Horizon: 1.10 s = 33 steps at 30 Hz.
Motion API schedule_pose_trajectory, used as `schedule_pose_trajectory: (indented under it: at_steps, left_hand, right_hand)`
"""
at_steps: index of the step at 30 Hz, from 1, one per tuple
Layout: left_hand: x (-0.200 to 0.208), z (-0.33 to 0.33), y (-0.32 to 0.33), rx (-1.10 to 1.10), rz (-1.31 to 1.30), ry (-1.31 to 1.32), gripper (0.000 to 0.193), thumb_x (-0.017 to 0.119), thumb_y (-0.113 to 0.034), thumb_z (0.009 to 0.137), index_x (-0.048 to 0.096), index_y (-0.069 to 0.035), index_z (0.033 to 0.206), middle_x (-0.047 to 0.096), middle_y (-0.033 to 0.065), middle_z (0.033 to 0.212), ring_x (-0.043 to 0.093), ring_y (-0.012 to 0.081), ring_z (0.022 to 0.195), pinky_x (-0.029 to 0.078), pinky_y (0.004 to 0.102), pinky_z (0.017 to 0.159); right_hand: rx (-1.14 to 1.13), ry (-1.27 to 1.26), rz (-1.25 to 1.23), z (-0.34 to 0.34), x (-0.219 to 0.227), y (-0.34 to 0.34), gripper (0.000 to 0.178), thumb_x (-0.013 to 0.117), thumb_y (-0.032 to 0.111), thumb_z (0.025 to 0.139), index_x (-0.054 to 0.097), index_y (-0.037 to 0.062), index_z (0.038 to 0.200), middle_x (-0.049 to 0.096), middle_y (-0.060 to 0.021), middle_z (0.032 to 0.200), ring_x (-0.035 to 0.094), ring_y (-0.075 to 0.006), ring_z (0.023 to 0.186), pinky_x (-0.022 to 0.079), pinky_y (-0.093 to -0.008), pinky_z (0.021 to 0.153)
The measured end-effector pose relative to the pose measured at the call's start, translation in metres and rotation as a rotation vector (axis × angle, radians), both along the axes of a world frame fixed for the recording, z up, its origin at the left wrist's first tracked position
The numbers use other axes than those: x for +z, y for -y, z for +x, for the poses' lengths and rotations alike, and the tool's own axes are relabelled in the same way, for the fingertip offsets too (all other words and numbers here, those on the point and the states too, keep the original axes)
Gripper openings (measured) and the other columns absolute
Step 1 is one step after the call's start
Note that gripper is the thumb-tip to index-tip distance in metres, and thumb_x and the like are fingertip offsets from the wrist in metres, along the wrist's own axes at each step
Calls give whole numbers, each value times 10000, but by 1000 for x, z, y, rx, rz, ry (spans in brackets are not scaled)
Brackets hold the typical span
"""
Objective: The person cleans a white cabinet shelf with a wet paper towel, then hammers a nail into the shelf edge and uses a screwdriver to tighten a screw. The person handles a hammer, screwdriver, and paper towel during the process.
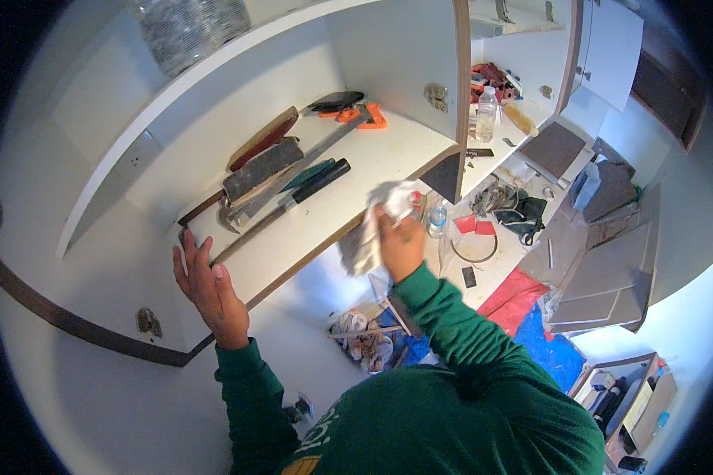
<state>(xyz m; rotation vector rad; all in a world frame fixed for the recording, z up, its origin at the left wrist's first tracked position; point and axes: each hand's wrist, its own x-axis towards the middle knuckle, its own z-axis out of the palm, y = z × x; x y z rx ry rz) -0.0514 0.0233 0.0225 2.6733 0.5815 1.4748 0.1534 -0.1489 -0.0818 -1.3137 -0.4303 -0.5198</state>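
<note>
My left hand (212,297) is raised at the left end of a white shelf (388,150), its fingers apart and nothing held. Its fingertips are close to the thin end of a tool with a long shaft and black handle (321,182); contact cannot be told. My right hand (402,244), slightly blurred, grips a crumpled white cloth (366,247) near the shelf's front edge. On the shelf lie a handsaw with an orange handle (376,117), a claw-shaped metal head (228,218), a dark grey block (261,169) and a reddish-brown piece (265,138).
Further right, a cluttered white surface holds a clear bottle (487,111), a small bottle (436,222), red squares (474,226) and a black strapped item (523,218). Red cloth (515,301) and a blue sheet (548,348) lie lower. An open drawer-like box (630,404) stands lower right.
</note>
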Motion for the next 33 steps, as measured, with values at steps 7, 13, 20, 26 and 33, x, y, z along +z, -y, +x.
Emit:
schedule_pose_trajectory:
  at_steps: [7, 13, 20, 26, 33]
  left_hand:
    - [-3, -5, -4, -4, -51, 44, 541, 258, -434, 1014, 559, -56, 1258, 414, 127, 1489, 216, 356, 1428, 149, 513, 1158]
    - [-3, -4, -2, -7, -33, 34, 607, 238, -500, 1022, 568, -48, 1256, 411, 116, 1492, 204, 339, 1431, 153, 513, 1157]
    - [-2, -13, -7, -33, -89, 110, 433, 350, -331, 1000, 572, -51, 1246, 434, 134, 1474, 210, 373, 1424, 157, 522, 1154]
    - [3, -8, 4, -32, -79, 123, 415, 378, -292, 986, 576, -35, 1246, 447, 136, 1465, 215, 373, 1422, 176, 523, 1146]
    - [-3, -15, -3, -40, -79, 136, 387, 363, -262, 998, 577, -61, 1250, 447, 111, 1470, 226, 334, 1425, 172, 482, 1159]
  right_hand:
    - [-13, -266, 108, 77, 1, 36, 498, 653, 344, 922, 573, -46, 622, 562, -144, 532, 419, -169, 480, 360, -406, 480]
    - [181, -100, 0, -38, 0, -11, 281, 685, 229, 894, 652, -35, 803, 638, -182, 671, 593, -196, 591, 444, -379, 552]
    - [-29, -200, -285, 43, -7, 20, 354, 653, 336, 918, 664, -10, 845, 665, -130, 769, 591, -174, 642, 436, -360, 533]
    - [-178, -356, -531, 62, -3, 30, 438, 664, 370, 904, 646, -65, 852, 652, -214, 704, 544, -253, 529, 433, -405, 534]
    - [805, 179, -294, -116, -2, -48, 137, 645, 152, 872, 660, 16, 883, 673, -197, 788, 669, -332, 691, 512, -420, 623]
